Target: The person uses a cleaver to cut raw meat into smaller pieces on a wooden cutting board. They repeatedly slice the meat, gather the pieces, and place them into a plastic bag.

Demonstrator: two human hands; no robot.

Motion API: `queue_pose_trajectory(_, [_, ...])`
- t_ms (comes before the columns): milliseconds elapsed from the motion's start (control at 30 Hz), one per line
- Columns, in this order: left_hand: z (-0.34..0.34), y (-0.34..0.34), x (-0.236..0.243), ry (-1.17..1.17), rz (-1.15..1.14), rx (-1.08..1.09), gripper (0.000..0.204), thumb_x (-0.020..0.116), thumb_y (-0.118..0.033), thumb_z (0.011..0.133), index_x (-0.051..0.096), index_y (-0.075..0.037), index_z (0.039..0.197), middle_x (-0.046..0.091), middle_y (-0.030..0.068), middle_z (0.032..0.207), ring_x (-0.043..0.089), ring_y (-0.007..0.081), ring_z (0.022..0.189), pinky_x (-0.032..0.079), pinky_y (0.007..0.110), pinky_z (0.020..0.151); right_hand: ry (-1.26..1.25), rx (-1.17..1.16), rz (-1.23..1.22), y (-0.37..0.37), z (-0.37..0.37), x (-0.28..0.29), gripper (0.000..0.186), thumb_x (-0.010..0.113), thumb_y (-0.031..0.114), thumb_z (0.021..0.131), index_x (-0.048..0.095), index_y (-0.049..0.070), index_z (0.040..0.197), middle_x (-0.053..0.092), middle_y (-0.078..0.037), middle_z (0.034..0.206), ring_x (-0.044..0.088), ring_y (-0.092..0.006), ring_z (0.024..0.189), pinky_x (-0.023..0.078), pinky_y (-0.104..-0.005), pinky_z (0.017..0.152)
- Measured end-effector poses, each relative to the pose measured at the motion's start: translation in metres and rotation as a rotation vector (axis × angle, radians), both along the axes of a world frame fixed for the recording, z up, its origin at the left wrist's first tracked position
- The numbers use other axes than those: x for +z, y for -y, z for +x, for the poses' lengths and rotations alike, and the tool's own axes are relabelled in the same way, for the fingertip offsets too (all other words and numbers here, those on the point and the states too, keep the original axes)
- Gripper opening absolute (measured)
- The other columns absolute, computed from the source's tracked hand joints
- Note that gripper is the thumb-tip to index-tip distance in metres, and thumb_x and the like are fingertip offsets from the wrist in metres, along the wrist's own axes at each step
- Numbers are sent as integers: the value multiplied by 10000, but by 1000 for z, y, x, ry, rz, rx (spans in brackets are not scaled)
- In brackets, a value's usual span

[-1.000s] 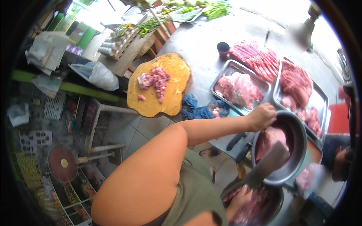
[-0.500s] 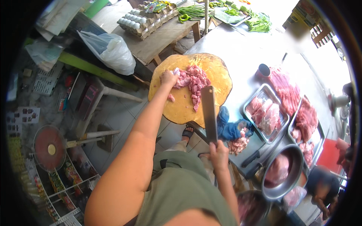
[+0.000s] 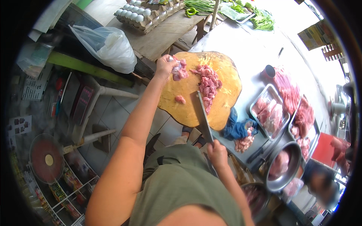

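Note:
A thick round wooden chopping block [image 3: 173, 101] stands before me at the table's edge. My left hand [image 3: 164, 67] pinches a piece of raw meat [image 3: 180, 71] above the block's left side. In my right hand [image 3: 217, 152] is the handle of a cleaver [image 3: 204, 119], its long blade pointing away from me with the tip over the block. Beside that tip lies a row of chopped meat pieces [image 3: 207, 83]. One small meat chunk [image 3: 180, 99] sits apart on the near left of the block.
Right of the block are a blue cloth [image 3: 234, 127], meat scraps [image 3: 245, 142], metal trays [image 3: 264, 134] of raw meat and a pan [image 3: 290, 185] holding meat. Egg trays [image 3: 140, 25] and green vegetables [image 3: 264, 19] are at the back. A white plastic bag [image 3: 118, 52] hangs at left.
My left hand has lifted the meat piece off the block, away from the chopped row. The cleaver has turned and now slants left, its tip beside the row.

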State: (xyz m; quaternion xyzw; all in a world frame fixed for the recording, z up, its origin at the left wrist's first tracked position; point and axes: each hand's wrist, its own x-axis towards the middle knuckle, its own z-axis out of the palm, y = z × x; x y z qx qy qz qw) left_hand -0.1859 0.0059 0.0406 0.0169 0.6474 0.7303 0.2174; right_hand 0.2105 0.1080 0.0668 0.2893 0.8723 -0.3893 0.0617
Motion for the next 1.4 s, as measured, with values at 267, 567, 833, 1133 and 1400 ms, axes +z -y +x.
queue_pose_trajectory(267, [47,-1,35,-1148,-508,110,169,629,87,746,545,-45,812,581,121,833,576,321,826,476,399,762,-39,27,-89,13,-73,-34,274,593,235,902,596,-32,843,639,-296,766,639,-470,742,509,-530,683])
queue_pose_trajectory(567, [133,38,-45,-815,-681,-99,316,716,-27,794,594,-12,1086,555,204,1266,533,379,1185,439,425,1011,-111,-71,37,-59,-80,-52,267,582,224,908,658,-31,920,662,-281,814,652,-451,798,513,-503,726])
queue_pose_trajectory(833, [114,35,-50,-553,-574,33,314,652,54,793,598,-14,1094,628,146,1050,633,281,871,531,358,782,-212,-148,-142,-28,-107,4,234,591,210,925,616,-20,894,642,-249,747,632,-435,676,489,-477,620])
queue_pose_trajectory(1133, [112,49,-32,-650,-648,56,242,637,50,802,594,-9,1033,599,139,1031,615,270,871,527,341,766,-900,-174,-139,-6,-163,63,118,524,80,957,580,-14,1001,588,-95,648,593,-192,551,490,-328,523])
queue_pose_trajectory(1400, [113,0,-55,-760,-846,-40,338,676,-11,768,602,-60,1094,562,147,1199,510,376,1138,439,447,976,5,42,136,8,-127,-54,296,549,225,951,596,-61,892,626,-338,794,628,-509,792,506,-543,677])
